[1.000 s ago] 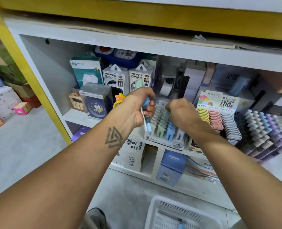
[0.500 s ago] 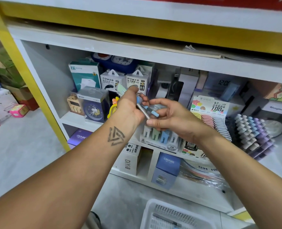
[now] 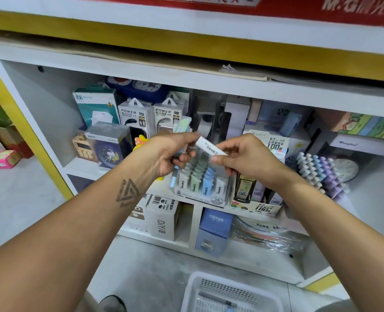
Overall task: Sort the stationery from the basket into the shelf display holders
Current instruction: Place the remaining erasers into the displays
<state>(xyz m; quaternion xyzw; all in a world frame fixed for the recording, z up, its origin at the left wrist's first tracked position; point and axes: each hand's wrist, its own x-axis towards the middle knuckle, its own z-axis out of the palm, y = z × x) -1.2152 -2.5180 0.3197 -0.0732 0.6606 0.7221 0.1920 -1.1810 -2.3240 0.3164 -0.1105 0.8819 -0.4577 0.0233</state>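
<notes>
Basket of white mesh sits nearest, at 6 o'clock on the floor, with what looks like a dark pen lying inside. Both forearms rise from it toward the shelf. Right hand pinches a white eraser between thumb and fingertips; the eraser's long axis runs from 10 o'clock to 4 o'clock, its free end pointing toward the left hand. Left hand, just beside it at 9 o'clock, is curled round a bundle of further stationery: a blue-tipped piece hangs below the palm and a green piece stands above the knuckles. Eraser display holder lies directly beneath the white eraser, at 6 o'clock from it, its rows of white, green and blue erasers standing upright. Judged from this, the right hand is the nearer one to the holder's white rows, and the eraser needs turning upright before it is lowered in. Lead-refill display adjoins at 3 o'clock.
</notes>
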